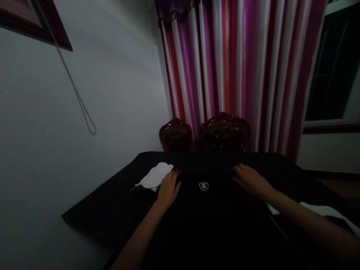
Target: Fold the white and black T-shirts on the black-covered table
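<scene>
A black cloth item, seemingly a garment, with a round white emblem (203,186) lies on the black-topped table (98,204). Its outline mostly merges with the dark surface. To the left of the emblem, my left hand (169,186) rests palm down with its fingers apart, close to a crumpled white cloth (156,176). On the other side, my right hand (250,180) reaches in over the black fabric, fingers bent a little and thumb apart. I see nothing held in either hand, though the dark cloth under the fingertips is hard to make out.
More white fabric (323,210) lies under and beside my right forearm. Two carved chairs, one at the left (176,135) and a larger one (225,131), stand behind the table's far edge. Striped curtains (233,67) hang behind them; a pale wall (112,93) borders the left.
</scene>
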Tool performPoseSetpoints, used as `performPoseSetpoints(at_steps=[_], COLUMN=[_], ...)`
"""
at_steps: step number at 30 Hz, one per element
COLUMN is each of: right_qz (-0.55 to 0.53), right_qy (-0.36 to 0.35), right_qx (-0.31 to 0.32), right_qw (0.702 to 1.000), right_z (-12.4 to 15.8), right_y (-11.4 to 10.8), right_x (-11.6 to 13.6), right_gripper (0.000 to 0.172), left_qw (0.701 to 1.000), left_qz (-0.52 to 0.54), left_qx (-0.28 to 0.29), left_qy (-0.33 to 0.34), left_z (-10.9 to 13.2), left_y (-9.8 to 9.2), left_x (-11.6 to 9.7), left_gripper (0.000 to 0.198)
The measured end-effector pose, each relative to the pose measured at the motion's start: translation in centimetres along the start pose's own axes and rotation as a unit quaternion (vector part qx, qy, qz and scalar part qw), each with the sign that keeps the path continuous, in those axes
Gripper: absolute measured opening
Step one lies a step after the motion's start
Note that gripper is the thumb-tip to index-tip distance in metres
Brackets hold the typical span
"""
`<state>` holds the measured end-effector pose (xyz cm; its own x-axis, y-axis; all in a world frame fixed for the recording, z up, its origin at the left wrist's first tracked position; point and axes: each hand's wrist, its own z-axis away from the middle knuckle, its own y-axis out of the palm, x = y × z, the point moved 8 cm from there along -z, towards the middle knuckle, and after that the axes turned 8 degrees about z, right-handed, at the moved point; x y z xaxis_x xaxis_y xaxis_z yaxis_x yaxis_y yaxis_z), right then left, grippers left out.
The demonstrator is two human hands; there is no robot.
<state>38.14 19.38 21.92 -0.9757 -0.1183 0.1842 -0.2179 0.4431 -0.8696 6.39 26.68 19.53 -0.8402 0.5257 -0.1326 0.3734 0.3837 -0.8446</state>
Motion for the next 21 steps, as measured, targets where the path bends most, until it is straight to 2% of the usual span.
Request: performPoseSetpoints(at_steps=[2, 3, 5, 7, 9, 11, 13, 15, 16, 18, 21], right_qz=[0.034, 0.057, 0.079, 0.089, 0.088, 0.084, 0.114, 0.194, 0.242, 0.325, 0.382], right_qy=[-0.051, -0.072, -0.086, -0.078, -0.077, -0.083, -0.081, -0.065, -0.053, -0.024, 0.007], right_qx=[0.07, 0.105, 0.188, 0.245, 0.262, 0.236, 0.177, 0.104, 0.076, 0.052, 0.081], right_qw=[0.996, 0.99, 0.975, 0.962, 0.958, 0.965, 0.974, 0.973, 0.966, 0.944, 0.921], right_z=[5.2, 8.0, 13.2, 17.1, 19.0, 19.0, 17.9, 16.6, 16.1, 15.7, 16.3], right_y=[5.4, 8.0, 12.4, 14.8, 15.2, 14.3, 12.6, 10.8, 10.1, 9.6, 10.3], right_x=[0.2, 0.2, 0.0, -0.3, -0.5, -1.0, -2.2, -4.1, -5.2, -7.3, -10.2], right_gripper=[0.033, 0.04, 0.055, 0.069, 0.077, 0.07, 0.058, 0.052, 0.053, 0.057, 0.057], left_qw=[0.992, 0.985, 0.973, 0.963, 0.955, 0.951, 0.953, 0.953, 0.951, 0.941, 0.903], left_qz=[0.04, 0.045, 0.048, 0.054, 0.069, 0.079, 0.071, 0.075, 0.095, 0.167, 0.267], left_qx=[0.119, 0.162, 0.226, 0.263, 0.288, 0.298, 0.296, 0.295, 0.294, 0.284, 0.299], left_qy=[0.022, 0.022, 0.01, 0.002, 0.011, 0.018, 0.003, -0.002, 0.015, 0.078, 0.154], left_z=[5.2, 7.5, 11.2, 12.8, 12.8, 11.9, 11.0, 11.0, 11.2, 12.2, 14.2], left_y=[6.2, 8.6, 11.7, 12.6, 12.0, 10.8, 9.7, 9.1, 9.0, 8.7, 9.5], left_x=[-0.8, -1.0, -0.9, -0.6, -0.7, -1.2, -2.3, -5.1, -7.4, -13.5, -22.9], left_gripper=[0.047, 0.052, 0.059, 0.063, 0.064, 0.061, 0.057, 0.056, 0.056, 0.055, 0.053])
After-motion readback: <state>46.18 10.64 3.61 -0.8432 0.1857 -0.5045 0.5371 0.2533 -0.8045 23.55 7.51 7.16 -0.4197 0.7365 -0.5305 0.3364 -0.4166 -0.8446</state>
